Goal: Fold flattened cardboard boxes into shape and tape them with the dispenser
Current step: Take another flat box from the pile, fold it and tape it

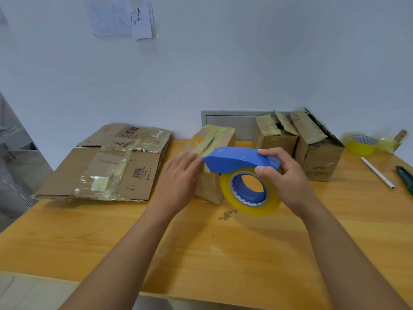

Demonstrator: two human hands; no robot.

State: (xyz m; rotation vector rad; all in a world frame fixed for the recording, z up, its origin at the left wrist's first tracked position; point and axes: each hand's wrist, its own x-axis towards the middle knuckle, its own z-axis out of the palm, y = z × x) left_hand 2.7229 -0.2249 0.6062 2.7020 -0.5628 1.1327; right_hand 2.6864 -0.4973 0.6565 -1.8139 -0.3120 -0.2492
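Observation:
A small folded cardboard box (214, 139) with yellowish tape along its top stands in the middle of the wooden table (223, 253). My left hand (178, 180) lies flat against its left side with straight fingers. My right hand (283, 177) grips the blue tape dispenser (237, 159), which carries a yellow tape roll (250, 191). The dispenser's front tip touches the box's near top edge. A stack of flattened cardboard boxes (107, 166) lies at the left of the table.
Two folded, taped boxes (274, 135) (317, 148) stand at the back right by the wall. A spare yellow tape roll (362, 144), a white pen (377, 173) and a green-handled tool (405, 177) lie at the far right. The table's left edge drops off beside the flat boxes.

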